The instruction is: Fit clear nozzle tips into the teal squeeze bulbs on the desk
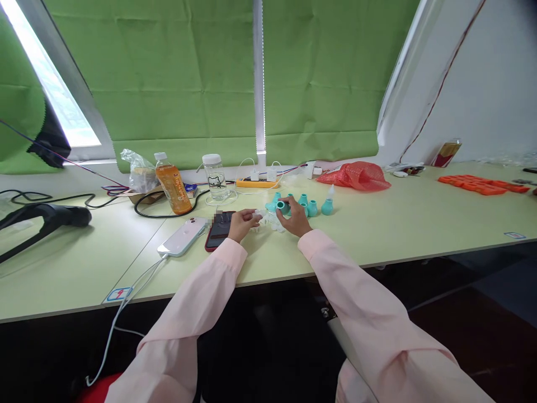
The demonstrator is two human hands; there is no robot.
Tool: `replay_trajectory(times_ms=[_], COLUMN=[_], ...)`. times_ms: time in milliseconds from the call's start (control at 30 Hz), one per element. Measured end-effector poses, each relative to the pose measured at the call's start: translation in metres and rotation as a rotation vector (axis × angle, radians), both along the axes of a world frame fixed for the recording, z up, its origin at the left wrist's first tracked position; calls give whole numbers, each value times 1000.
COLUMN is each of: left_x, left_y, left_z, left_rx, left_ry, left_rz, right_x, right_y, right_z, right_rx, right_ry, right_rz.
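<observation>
- Overhead, a green blind [188, 84] covers the window behind the desk.
- Below it a pale green table [398, 235] runs the width of the room.
- A red mesh bag [354, 175] lies near the back edge, right of centre.
- A white phone [182, 237] lies flat with a cable plugged in, and a dark phone [218, 230] sits just beside it.
- An orange drink bottle [173, 187] stands upright behind the phones.
- The person's right hand [297, 218] is curled, its fingers closed around a teal cap [281, 207] held just above the table.
- The left hand [241, 224] rests beside the dark phone with its fingers bent toward the clear plastic bits [271, 221]; I cannot tell whether it grips one.
- More teal pieces [312, 208] stand on the table just behind the right hand.
- The clear plastic bits lie between the two hands.
</observation>
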State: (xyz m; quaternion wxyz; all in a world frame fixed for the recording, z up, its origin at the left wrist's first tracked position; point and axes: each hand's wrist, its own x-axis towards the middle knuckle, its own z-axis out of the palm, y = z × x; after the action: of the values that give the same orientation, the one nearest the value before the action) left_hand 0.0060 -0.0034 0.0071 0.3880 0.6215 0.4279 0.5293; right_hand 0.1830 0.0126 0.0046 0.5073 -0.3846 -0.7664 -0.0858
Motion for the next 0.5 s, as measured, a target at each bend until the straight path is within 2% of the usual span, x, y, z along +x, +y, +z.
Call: replay_trajectory(times_ms=[233,500], left_x=[0,2], left_y=[-4,-4], left_z=[5,7], left_rx=[-134,-207], left_ry=[-111,-134], left_rz=[-191,-241], right_x=[-2,-8], right_y=[3,4], right_z=[-6,-12], right_rx=[-13,-49], right_ry=[-127,-226], right_rz=[2,-54])
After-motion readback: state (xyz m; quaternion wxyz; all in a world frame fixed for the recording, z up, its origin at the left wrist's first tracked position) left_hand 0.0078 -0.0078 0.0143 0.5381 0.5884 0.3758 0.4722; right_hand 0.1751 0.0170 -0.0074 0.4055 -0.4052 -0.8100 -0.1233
